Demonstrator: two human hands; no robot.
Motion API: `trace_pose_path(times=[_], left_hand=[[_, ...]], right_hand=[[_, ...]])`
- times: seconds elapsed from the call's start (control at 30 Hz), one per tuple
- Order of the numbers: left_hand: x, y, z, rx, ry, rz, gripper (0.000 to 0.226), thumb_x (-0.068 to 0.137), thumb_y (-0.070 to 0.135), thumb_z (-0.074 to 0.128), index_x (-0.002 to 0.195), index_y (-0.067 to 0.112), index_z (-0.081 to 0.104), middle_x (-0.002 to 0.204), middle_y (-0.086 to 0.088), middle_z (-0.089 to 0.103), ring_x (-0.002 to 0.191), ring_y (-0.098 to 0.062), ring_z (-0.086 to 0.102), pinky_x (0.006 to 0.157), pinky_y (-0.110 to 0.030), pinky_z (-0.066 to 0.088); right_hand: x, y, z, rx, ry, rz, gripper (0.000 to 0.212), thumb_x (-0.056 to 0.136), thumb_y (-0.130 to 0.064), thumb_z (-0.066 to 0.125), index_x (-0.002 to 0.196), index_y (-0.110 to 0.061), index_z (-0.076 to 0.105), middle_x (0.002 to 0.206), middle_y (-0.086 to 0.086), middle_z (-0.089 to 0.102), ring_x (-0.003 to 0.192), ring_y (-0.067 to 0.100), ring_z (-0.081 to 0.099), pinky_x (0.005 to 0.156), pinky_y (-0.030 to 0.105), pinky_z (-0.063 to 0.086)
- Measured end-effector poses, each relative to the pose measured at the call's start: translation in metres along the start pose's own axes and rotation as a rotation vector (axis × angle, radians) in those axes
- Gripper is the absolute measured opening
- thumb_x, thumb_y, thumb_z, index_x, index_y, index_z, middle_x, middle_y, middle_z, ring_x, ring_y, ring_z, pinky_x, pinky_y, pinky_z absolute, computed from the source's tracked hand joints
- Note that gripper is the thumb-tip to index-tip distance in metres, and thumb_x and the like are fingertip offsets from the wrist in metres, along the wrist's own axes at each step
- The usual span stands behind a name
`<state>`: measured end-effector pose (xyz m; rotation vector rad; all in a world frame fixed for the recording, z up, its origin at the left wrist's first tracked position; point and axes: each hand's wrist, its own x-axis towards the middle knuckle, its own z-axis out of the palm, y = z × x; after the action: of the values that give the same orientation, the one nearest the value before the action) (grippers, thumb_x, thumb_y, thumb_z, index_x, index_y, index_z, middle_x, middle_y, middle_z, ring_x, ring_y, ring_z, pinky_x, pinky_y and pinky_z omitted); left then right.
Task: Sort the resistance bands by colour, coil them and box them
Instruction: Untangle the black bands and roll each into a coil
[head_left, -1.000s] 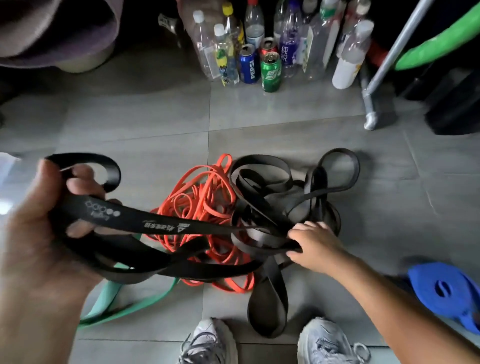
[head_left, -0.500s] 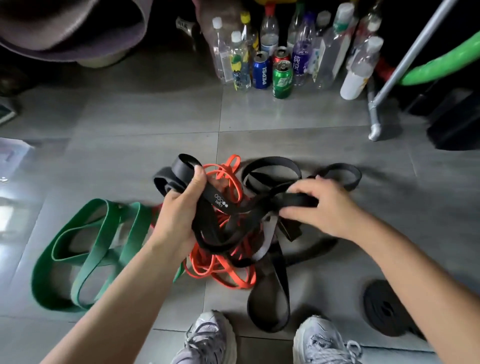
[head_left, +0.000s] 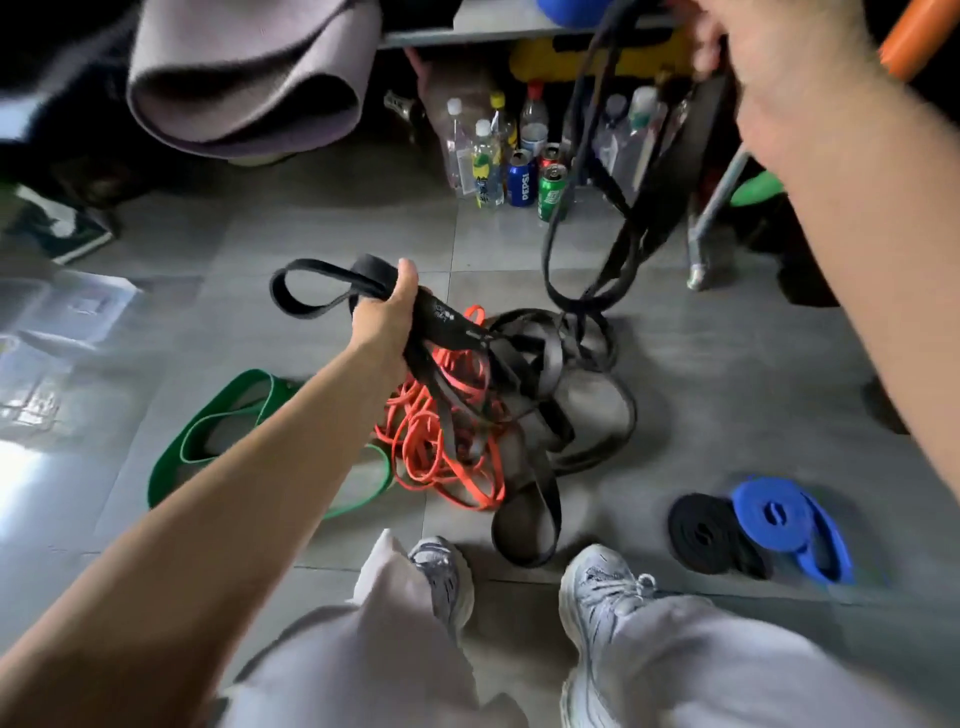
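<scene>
1. Head view, hands: the left hand (head_left: 387, 312) has its grip closed round a wide black band (head_left: 332, 291), low over the pile. The right hand (head_left: 769, 62) is raised high, grip closed on narrower black bands (head_left: 597, 208) whose loops hang down into the heap.
2. Pile on the tiled floor (head_left: 727, 374): tangled black bands (head_left: 561, 395) laced through thin orange bands (head_left: 441, 447); a green band (head_left: 218, 431) lies flat to the left.
3. Finished stock: a black coil (head_left: 711, 535) touching a blue coil (head_left: 779, 519), right of the shoes. No box is visible.
4. Risk: lifting higher likely drags orange loops up with the black, tightening the knot.
5. Risk: the swinging strands hang near upright bottles and cans (head_left: 514, 161).
6. Materials: flat, matte, stretchy rubber loops; a slipped grip would snap back.
</scene>
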<state>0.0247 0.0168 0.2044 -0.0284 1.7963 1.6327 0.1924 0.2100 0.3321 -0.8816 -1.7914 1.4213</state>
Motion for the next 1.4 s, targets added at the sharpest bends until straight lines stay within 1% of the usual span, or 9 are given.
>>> trace_pose_path(times=[0.13, 0.23, 0.33, 0.53, 0.77, 0.97, 1.17, 1.27, 1.4], left_hand=[[-0.043, 0.007, -0.011, -0.072, -0.047, 0.043, 0.033, 0.085, 0.039, 0.066, 0.078, 0.012, 0.05, 0.058, -0.001, 0.051, 0.046, -0.015, 0.056, 0.054, -0.028, 0.053], [-0.071, 0.008, -0.023, -0.04, -0.144, -0.014, 0.034, 0.088, 0.039, 0.063, 0.072, 0.012, 0.051, 0.053, -0.002, 0.056, 0.044, -0.016, 0.058, 0.049, -0.025, 0.052], [-0.09, 0.009, -0.027, 0.046, -0.252, -0.025, 0.034, 0.089, 0.036, 0.062, 0.066, 0.012, 0.054, 0.052, -0.001, 0.06, 0.045, -0.015, 0.06, 0.048, -0.024, 0.051], [-0.122, 0.026, -0.023, 0.27, -0.476, -0.067, 0.031, 0.087, 0.036, 0.063, 0.072, 0.01, 0.064, 0.06, -0.002, 0.066, 0.05, -0.013, 0.062, 0.05, -0.021, 0.051], [-0.178, 0.043, -0.033, 0.515, -0.553, -0.041, 0.022, 0.095, 0.024, 0.055, 0.106, 0.006, 0.061, 0.091, -0.01, 0.068, 0.072, -0.018, 0.064, 0.066, -0.025, 0.056], [-0.233, 0.014, -0.068, 0.818, -0.506, 0.278, 0.028, 0.097, 0.019, 0.051, 0.071, 0.011, 0.056, 0.055, 0.006, 0.062, 0.04, -0.001, 0.056, 0.045, -0.013, 0.045], [-0.258, -0.017, -0.096, 1.147, -0.486, 0.546, 0.017, 0.095, 0.03, 0.052, 0.094, 0.013, 0.052, 0.073, 0.002, 0.053, 0.069, -0.016, 0.053, 0.063, -0.025, 0.036], [-0.266, -0.028, -0.104, 1.273, -0.515, 0.618, 0.032, 0.093, 0.031, 0.055, 0.115, 0.008, 0.057, 0.096, -0.006, 0.063, 0.092, -0.028, 0.06, 0.07, -0.025, 0.037], [-0.279, -0.035, -0.109, 1.34, -0.524, 0.608, 0.036, 0.082, 0.04, 0.069, 0.105, 0.013, 0.059, 0.088, 0.001, 0.06, 0.084, -0.021, 0.059, 0.067, -0.025, 0.038]], right_hand=[[0.012, 0.004, -0.008, -0.048, 0.225, -0.041, 0.022, 0.09, -0.038, 0.054, 0.088, -0.017, 0.047, 0.074, -0.007, 0.049, 0.058, 0.001, 0.044, 0.055, 0.014, 0.039], [0.013, 0.024, 0.0, -0.204, 0.131, 0.117, 0.056, 0.083, -0.061, 0.055, 0.122, -0.02, 0.051, 0.103, -0.007, 0.058, 0.084, 0.004, 0.054, 0.07, 0.012, 0.042], [-0.01, 0.047, 0.014, -0.346, -0.117, 0.236, 0.104, 0.052, -0.088, 0.055, 0.132, -0.023, 0.046, 0.127, -0.002, 0.055, 0.115, 0.015, 0.051, 0.099, 0.032, 0.04], [-0.114, 0.025, 0.065, -0.472, -0.888, 0.31, 0.091, 0.056, -0.064, 0.063, 0.131, -0.015, 0.05, 0.127, -0.004, 0.056, 0.118, 0.016, 0.055, 0.099, 0.036, 0.046], [-0.172, -0.009, 0.056, -0.599, -0.715, 0.158, 0.017, 0.086, -0.018, 0.063, 0.072, -0.009, 0.063, 0.067, 0.002, 0.067, 0.065, 0.014, 0.062, 0.061, 0.017, 0.047], [-0.249, 0.019, 0.05, -0.709, -0.547, 0.129, 0.013, 0.075, -0.025, 0.066, 0.072, -0.016, 0.058, 0.07, 0.004, 0.071, 0.072, 0.024, 0.068, 0.073, 0.04, 0.055], [-0.309, 0.022, 0.047, -0.712, -0.518, 0.31, 0.083, 0.051, -0.065, 0.07, 0.105, -0.004, 0.056, 0.097, 0.011, 0.062, 0.093, 0.03, 0.061, 0.085, 0.041, 0.05], [-0.324, 0.004, 0.047, -0.327, -0.332, 0.275, 0.072, 0.058, -0.032, 0.086, 0.119, -0.029, 0.048, 0.109, -0.011, 0.056, 0.103, 0.011, 0.06, 0.098, 0.035, 0.046], [-0.346, -0.002, 0.046, 0.056, -0.296, 0.164, 0.046, 0.071, 0.008, 0.073, 0.092, -0.028, 0.055, 0.081, -0.018, 0.064, 0.07, -0.008, 0.061, 0.072, 0.015, 0.048]])
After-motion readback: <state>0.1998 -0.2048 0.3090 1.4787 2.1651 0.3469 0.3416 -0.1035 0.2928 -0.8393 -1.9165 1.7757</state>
